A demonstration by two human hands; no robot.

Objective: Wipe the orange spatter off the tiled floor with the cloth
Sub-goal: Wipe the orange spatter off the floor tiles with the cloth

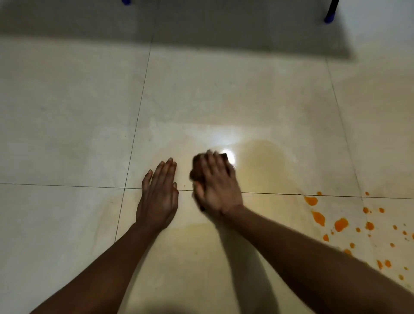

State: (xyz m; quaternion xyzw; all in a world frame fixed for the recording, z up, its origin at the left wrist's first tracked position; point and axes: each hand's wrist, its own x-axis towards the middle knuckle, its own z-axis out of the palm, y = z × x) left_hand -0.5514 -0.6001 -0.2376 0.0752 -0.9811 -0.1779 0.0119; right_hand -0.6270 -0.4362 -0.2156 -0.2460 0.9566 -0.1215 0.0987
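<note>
My right hand (216, 182) lies flat on a dark brown cloth (198, 167), pressing it against the cream tiled floor (224, 89); the hand and cloth are motion-blurred. My left hand (159, 195) rests flat on the floor just left of it, fingers straight. Orange spatter (340, 224) covers the floor at the lower right, apart from the cloth. A tiny orange speck (184, 186) sits between my hands. A pale yellowish wet smear (264, 161) lies right of the cloth.
Dark grout lines (139, 112) cross the floor. A wide shadow falls across the top. Blue furniture feet stand at the top right (329, 19) and top left (126, 2).
</note>
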